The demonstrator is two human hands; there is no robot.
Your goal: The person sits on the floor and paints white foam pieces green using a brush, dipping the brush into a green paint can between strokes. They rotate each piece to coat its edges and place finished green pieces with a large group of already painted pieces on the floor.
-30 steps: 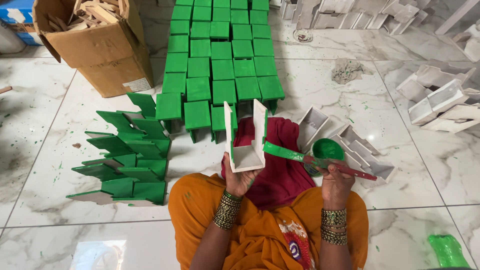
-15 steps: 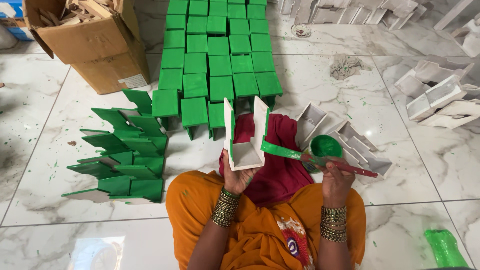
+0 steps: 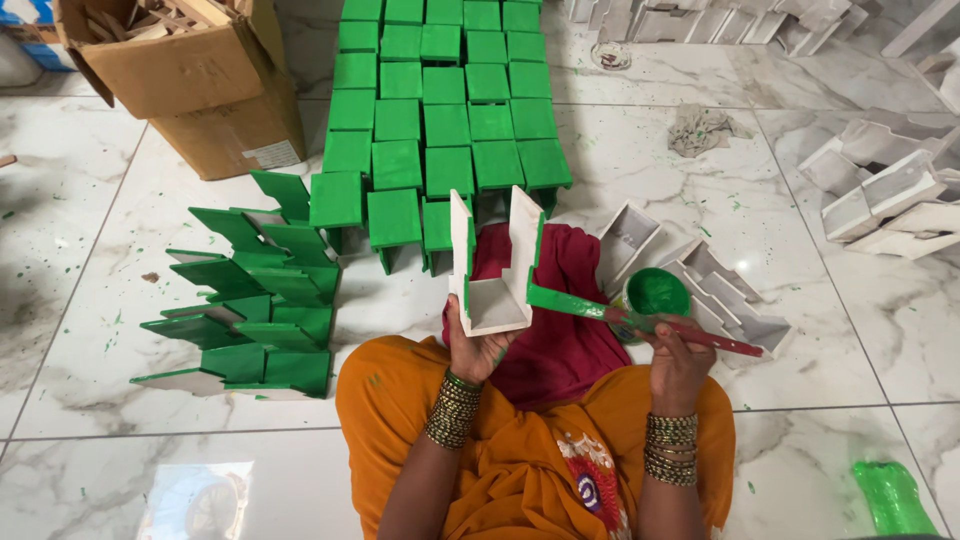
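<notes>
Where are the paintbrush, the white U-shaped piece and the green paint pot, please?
paintbrush (image 3: 570,303), head view, on its green-coated front part.
white U-shaped piece (image 3: 492,304), head view, on its inner floor.
green paint pot (image 3: 657,293), head view, on the paint surface.

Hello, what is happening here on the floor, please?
A person sits on a marble floor and paints small wooden pieces green. The left hand holds up a white U-shaped piece; the right hand lays a green-tipped brush against its right side. A pot of green paint stands close by. Finished green pieces lie in rows ahead and in a pile on the left; unpainted white ones wait on the right.
</notes>
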